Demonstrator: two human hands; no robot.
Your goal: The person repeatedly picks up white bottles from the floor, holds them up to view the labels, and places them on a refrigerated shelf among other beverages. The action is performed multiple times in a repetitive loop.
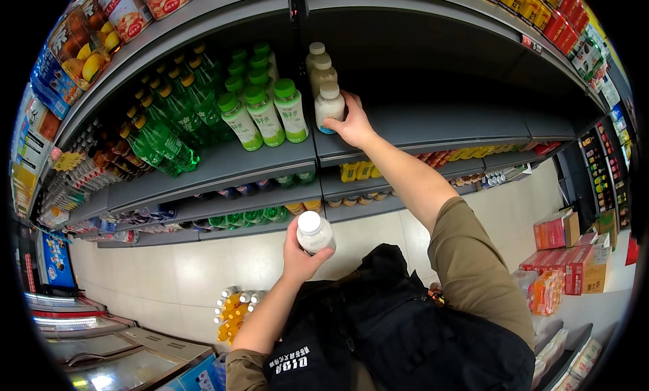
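My right hand [352,120] reaches onto the dark shelf [419,124], its fingers wrapped round a white-capped bottle [329,106] that stands at the front of a short row. Behind that one are two more bottles of the same look, the nearer a beige bottle [323,73]. Lower down and closer to my body, my left hand [302,254] grips another white-capped bottle [315,233], held upright in front of my chest. Left of the row, white bottles with green caps [263,117] stand grouped on the neighbouring shelf section.
Large green soda bottles [162,137] fill the shelf farther left. Cans [520,2] line the upper shelf at right. Bottles of orange drink [233,313] stand on the floor at lower left. Red cartons [561,266] are stacked at the right, near a freezer chest [135,357] opposite.
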